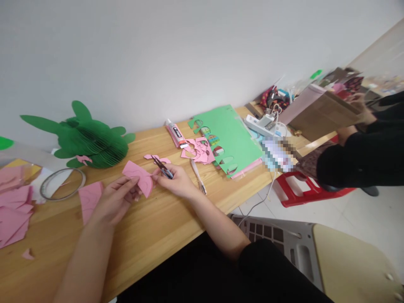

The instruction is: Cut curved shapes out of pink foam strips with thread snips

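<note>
Between the thumb and fingers of my left hand [121, 195] is a pink paper piece [144, 185] with curved lines drawn on it and a rounded lower edge. My right hand [178, 182] holds small scissors [162, 166], their dark blades pointing up and left, apart from the sheet. The right thumb and fingertip are at the paper's right edge and seem to pinch it. Cut pink bits [164, 160] lie just behind the blades. Left of my left hand lies another pink piece [90, 200] with drawn lines.
A green honeycomb-paper figure [94, 145], a tape roll [47, 194] and stacked pink pieces [14, 214] are left. Behind are a glue tube [176, 134], pink scraps [200, 150], a pen [198, 176] and green sheets [232, 136]. A co-worker's hands [360, 111] hold a cardboard box [325, 115].
</note>
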A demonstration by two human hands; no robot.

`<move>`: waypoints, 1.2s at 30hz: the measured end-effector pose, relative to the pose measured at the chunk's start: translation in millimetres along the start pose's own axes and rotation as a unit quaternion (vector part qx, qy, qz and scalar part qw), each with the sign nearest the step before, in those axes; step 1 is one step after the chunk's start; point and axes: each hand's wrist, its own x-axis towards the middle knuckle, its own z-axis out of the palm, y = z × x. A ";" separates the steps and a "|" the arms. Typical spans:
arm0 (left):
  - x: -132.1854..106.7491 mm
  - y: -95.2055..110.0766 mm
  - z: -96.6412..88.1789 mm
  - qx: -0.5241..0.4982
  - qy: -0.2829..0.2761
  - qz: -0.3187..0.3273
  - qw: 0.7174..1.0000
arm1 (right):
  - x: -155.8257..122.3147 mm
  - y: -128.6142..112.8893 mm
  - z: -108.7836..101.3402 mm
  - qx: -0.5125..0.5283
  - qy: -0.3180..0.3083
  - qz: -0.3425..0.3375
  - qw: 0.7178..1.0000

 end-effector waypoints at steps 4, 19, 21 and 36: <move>2.5 -6.9 2.2 -0.034 0.018 0.001 0.999 | 1.5 4.4 -1.3 -0.025 0.078 0.000 0.997; 6.2 -19.9 -1.4 -0.120 0.062 0.042 0.990 | -7.9 2.3 2.9 -0.035 -0.060 0.103 0.992; 4.9 -19.7 0.1 -0.126 0.064 0.040 0.989 | -7.5 5.7 3.4 -0.037 -0.066 0.115 0.990; -0.8 -26.7 11.0 -0.116 0.082 0.060 0.988 | -8.4 4.5 3.4 -0.048 -0.091 0.144 0.984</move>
